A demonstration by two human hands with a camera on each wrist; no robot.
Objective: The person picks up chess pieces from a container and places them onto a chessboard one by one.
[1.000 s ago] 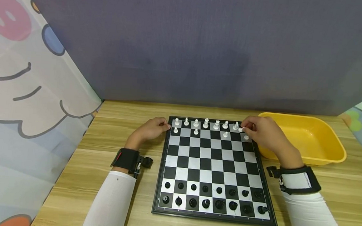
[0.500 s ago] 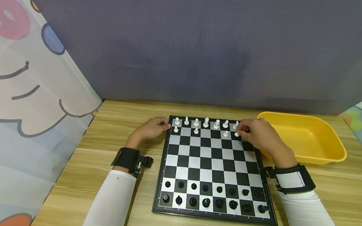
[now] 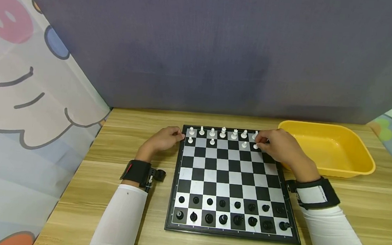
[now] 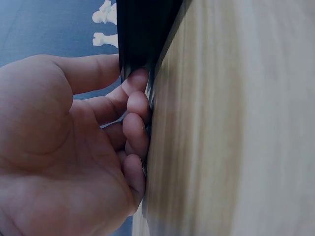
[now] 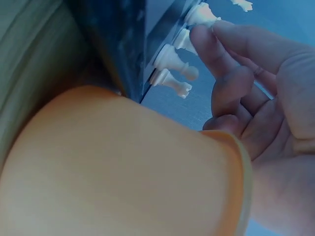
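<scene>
A black-and-white chessboard (image 3: 222,177) lies on the wooden table. At its far left corner, my left hand (image 3: 164,138) pinches the black rim, thumb on the board and curled fingers against the side; the left wrist view shows this rim (image 4: 140,34) closely. My right hand (image 3: 281,145) pinches a small white pawn (image 3: 255,146) between thumb and fingertips, low over a dark square near the far right corner. White pieces (image 3: 223,133) stand along the far row, with several pawns in front. Other white pieces (image 5: 170,61) beside the right hand show in the right wrist view.
A yellow plastic tub (image 3: 360,168) stands right of the board, close to the right wrist. Black chess pieces (image 3: 223,220) fill the two near rows. A grey fabric panel (image 3: 201,60) rises behind the table.
My right hand has moved left with the white pawn, from beside the far row to the row in front. Over the last half second it barely shifts. The left hand stays put.
</scene>
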